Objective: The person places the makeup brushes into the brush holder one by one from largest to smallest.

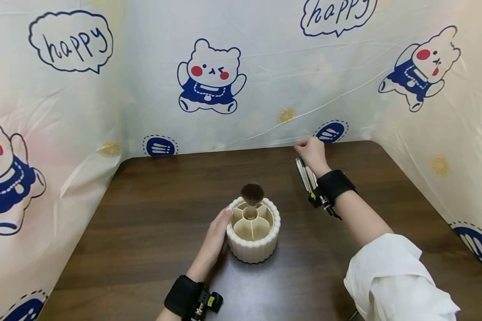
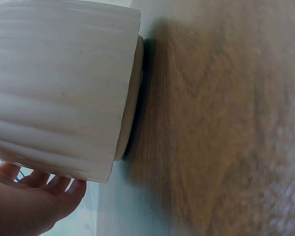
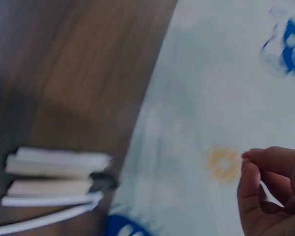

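Note:
A cream ribbed round holder [image 1: 252,249] with several inner compartments stands upright on the table. One makeup brush [image 1: 252,194] with fluffy dark bristles sticks up from it. My left hand [image 1: 214,236] holds the holder's left side. In the left wrist view, fingertips [image 2: 76,189] press against the holder's wall [image 2: 59,88]. Over the table's far edge, my right hand [image 1: 314,156] has its thumb and forefinger together, and I see nothing between them in the right wrist view. Several slim sticks [image 3: 54,187], pale and white with some dark ends, lie side by side near that hand.
The dark wooden table [image 1: 144,249] ends at a cloth backdrop [image 1: 257,125] printed with bears, which also runs along both sides. Black straps with small cameras circle both wrists. A loose white sleeve [image 1: 397,276] hangs over the right forearm.

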`<state>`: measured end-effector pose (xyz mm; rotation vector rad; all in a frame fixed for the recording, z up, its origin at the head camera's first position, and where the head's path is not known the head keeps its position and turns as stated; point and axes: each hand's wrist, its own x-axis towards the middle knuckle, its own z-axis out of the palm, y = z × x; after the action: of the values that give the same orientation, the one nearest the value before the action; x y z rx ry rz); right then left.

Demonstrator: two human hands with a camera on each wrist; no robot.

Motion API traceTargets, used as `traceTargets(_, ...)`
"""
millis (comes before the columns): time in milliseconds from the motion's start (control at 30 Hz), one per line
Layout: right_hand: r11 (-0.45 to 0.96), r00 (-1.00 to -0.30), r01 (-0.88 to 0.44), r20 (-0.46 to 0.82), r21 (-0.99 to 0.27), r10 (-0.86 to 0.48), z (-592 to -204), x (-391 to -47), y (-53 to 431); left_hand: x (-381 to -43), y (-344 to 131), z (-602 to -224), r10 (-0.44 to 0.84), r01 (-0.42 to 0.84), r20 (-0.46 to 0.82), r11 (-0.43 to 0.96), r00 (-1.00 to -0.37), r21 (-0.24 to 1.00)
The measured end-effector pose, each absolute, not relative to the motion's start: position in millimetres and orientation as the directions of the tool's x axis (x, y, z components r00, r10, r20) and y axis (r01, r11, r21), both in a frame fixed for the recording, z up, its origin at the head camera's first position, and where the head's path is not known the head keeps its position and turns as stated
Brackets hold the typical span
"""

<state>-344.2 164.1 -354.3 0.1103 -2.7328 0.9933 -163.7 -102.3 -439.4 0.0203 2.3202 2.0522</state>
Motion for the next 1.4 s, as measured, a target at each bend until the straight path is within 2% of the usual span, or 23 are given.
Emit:
traceTargets(133, 0.769, -0.962, -0.091, 0.256, -0.632, 0.097, -374.2, -359.1, 182.2, -164.4, -100.8, -440.6, 0.038, -0.023, -0.027, 0.115, -0.999, 0.993)
traceTargets(367, 0.798, -0.962, -0.04, 0.24, -0.601, 0.132, -406.2, -370.0, 194.8, -164.7, -100.0, -441.2, 0.043, -0.016, -0.02, 0.099, -0.999, 0.995)
traceTargets(633, 0.889, -0.976, -0.103, 0.217, -0.447, -0.005, -432.1, -379.9, 195.8, -165.5, -100.8, -442.5, 0.043, -0.011, -0.016, 0.1, -0.999, 0.995)
traceTargets(767, 0.915, -0.985, -0.102, 0.168, -0.39, -0.038, -438.7, -383.4, 195.3, -166.2, -101.2, -443.1, 0.041, -0.01, -0.014, 0.099, -0.999, 0.995)
traceTargets(1067, 0.929, -0.994, -0.032, 0.108, -0.368, 0.008, -447.8, -389.3, 190.0, -166.5, -103.1, -443.2, 0.043, -0.011, -0.015, 0.101, -0.999, 0.995)
traceTargets(1400, 0.943, -0.977, -0.021, 0.205, -0.332, 0.05, -449.5, -388.9, 188.8, -166.1, -103.1, -442.2, 0.04, -0.014, -0.018, 0.102, -0.999, 0.995)
